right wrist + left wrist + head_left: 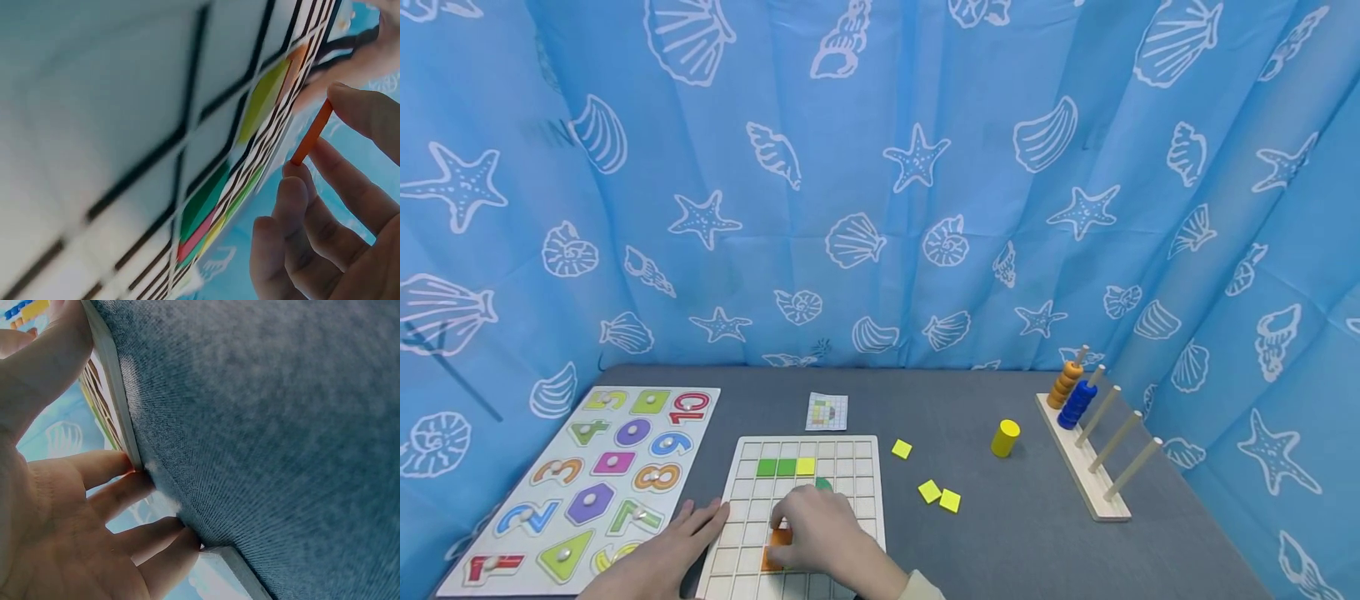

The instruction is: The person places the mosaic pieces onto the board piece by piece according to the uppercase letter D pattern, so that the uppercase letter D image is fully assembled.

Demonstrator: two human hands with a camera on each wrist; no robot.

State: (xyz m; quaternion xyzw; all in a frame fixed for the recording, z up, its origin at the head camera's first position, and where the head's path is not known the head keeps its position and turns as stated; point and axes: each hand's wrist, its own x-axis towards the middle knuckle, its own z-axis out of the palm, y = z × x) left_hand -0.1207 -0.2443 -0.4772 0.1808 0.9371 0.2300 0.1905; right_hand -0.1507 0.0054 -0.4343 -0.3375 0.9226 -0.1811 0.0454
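A wooden grid board lies on the grey cloth, with green tiles and a yellow tile in its upper cells. My left hand is at the board's left side, fingers extended, fingertips at its edge. Over the lower middle of the grid, my right hand pinches an orange square tile edge-on between thumb and fingertip, just off the surface. Orange also shows on the cells beneath this hand, which covers part of the grid. A dark green piece peeks out above its knuckles.
Several loose yellow tiles lie right of the board, and a small pattern card behind it. A number-and-shape puzzle is at left. Farther right are a yellow cylinder and a peg stand with orange and blue beads.
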